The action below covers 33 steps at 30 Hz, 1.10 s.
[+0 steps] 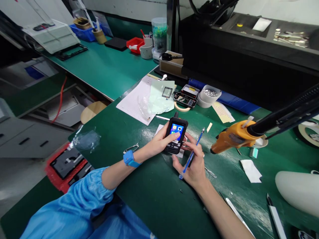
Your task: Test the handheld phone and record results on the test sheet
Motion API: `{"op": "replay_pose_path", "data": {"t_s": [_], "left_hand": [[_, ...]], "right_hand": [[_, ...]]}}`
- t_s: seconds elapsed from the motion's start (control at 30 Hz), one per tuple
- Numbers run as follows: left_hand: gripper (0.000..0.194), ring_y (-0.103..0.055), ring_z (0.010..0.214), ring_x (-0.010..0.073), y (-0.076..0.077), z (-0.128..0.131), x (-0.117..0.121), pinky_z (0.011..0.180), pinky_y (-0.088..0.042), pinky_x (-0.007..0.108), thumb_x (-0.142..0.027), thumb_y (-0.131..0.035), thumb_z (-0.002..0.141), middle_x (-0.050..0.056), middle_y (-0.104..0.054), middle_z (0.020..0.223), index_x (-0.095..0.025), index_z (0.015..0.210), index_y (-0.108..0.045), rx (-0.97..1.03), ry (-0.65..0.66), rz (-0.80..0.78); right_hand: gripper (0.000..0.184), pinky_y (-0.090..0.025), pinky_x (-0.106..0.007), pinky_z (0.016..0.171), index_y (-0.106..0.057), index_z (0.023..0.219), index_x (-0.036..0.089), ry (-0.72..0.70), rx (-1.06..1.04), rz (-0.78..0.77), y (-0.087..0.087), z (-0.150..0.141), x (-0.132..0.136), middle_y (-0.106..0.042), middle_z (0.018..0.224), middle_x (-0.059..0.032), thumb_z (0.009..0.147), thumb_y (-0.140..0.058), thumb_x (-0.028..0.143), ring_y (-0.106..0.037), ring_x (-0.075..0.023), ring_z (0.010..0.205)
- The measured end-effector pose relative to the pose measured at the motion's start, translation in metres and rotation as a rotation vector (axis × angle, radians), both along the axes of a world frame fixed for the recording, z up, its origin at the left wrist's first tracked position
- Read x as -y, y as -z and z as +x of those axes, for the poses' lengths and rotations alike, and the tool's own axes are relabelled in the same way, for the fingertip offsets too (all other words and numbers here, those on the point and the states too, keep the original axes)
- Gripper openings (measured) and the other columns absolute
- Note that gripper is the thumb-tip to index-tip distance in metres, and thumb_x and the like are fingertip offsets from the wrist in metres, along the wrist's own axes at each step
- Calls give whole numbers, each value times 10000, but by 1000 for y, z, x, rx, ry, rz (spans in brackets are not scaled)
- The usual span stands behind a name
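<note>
My left hand (161, 139) is closed around a black handheld radio (181, 124) with a stubby antenna on top. The radio's screen is lit blue with several icons, and my left thumb lies over it. In my right hand (195, 166) a slim blue pen-like tool (191, 155) rests between the fingers, its metal-looking tip pointing up and away. The fingertips of that hand are close by the radio's right edge; whether they touch it I cannot tell. Under the radio shows a piece of white paper (179, 153).
An orange electric screwdriver (231, 136) hangs at the right. Behind the radio are an opened device housing (184, 99), a roll of tape (181, 107), a white cup of small parts (208, 95) and paper sheets (134, 99). A craft knife (276, 217) lies at the lower right.
</note>
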State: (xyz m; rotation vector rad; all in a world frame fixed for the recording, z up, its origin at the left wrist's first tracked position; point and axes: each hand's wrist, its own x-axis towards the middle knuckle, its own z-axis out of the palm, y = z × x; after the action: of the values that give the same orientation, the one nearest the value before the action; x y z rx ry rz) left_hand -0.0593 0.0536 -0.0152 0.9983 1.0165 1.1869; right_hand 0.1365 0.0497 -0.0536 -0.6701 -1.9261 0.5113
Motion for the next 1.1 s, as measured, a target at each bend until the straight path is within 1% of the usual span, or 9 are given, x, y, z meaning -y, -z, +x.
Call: {"op": "replay_pose_path", "data": {"t_s": [0.07, 0.17, 0.23, 0.37, 0.5, 0.6, 0.73, 0.93, 1.1], "left_hand": [[737, -768, 1225, 323, 2, 2, -1, 1019, -635, 392, -559, -847, 957, 107, -824, 1301, -208, 1576, -655, 16, -16, -25], [744, -760, 1280, 330, 6, 4, -3, 1076, -617, 399, -654, -813, 950, 101, -821, 1331, -206, 1530, -686, 88, -27, -28], [737, -764, 1281, 333, 6, 4, -3, 1081, -617, 400, -667, -813, 935, 100, -819, 1341, -202, 1496, -701, 108, -27, -24], [695, -763, 1275, 344, 3, 2, -1, 1023, -638, 391, -522, -900, 882, 110, -817, 1345, -195, 1462, -703, 24, -10, -27], [785, -792, 1213, 322, 3, 1, 1, 983, -649, 383, -419, -906, 887, 120, -820, 1306, -197, 1569, -590, -25, 34, 23], [787, -801, 1197, 314, 6, 2, 1, 981, -649, 383, -403, -896, 905, 126, -822, 1284, -194, 1580, -550, -48, 56, 56], [820, -800, 1181, 309, 8, 1, 0, 966, -649, 369, -420, -932, 875, 134, -818, 1271, -191, 1564, -551, -56, 80, 76], [904, -800, 1204, 326, 5, 0, 0, 984, -646, 390, -413, -927, 873, 138, -818, 1294, -219, 1653, -514, -42, 107, 80], [773, -791, 1205, 320, 1, 1, 1, 999, -644, 387, -426, -873, 916, 122, -824, 1297, -208, 1601, -590, -6, 71, 22]], "right_hand": [[705, -778, -460, 812, -439, 1587, 306, -7, -4, -3, 0, 0, 0, -636, 1593, -219, 994, -799, 176, -745, -344, 1381], [728, -774, -463, 817, -432, 1592, 307, -14, -9, -14, 0, 2, -1, -616, 1621, -223, 985, -813, 176, -728, -356, 1407], [728, -772, -458, 827, -431, 1597, 301, -21, -14, -19, 0, 3, -1, -607, 1630, -226, 988, -811, 179, -721, -351, 1417], [722, -774, -453, 830, -429, 1606, 284, -23, -11, -18, 0, 3, 0, -602, 1627, -233, 995, -800, 184, -707, -349, 1438], [741, -777, -457, 825, -424, 1607, 297, -21, 2, -12, -2, 3, 0, -609, 1621, -226, 987, -816, 192, -719, -350, 1424], [765, -777, -466, 841, -421, 1603, 306, -18, 9, -22, -3, 4, 0, -608, 1624, -224, 968, -827, 178, -721, -351, 1426], [794, -775, -481, 855, -417, 1604, 315, -27, 8, -32, -3, 4, 0, -602, 1636, -222, 950, -842, 164, -721, -359, 1427], [769, -777, -477, 838, -421, 1601, 312, -18, 8, -27, -3, 4, 0, -611, 1621, -219, 961, -826, 179, -723, -350, 1419], [760, -777, -466, 820, -406, 1604, 316, -9, 16, -19, -4, 4, 0, -603, 1627, -218, 976, -813, 184, -724, -347, 1417]]}}
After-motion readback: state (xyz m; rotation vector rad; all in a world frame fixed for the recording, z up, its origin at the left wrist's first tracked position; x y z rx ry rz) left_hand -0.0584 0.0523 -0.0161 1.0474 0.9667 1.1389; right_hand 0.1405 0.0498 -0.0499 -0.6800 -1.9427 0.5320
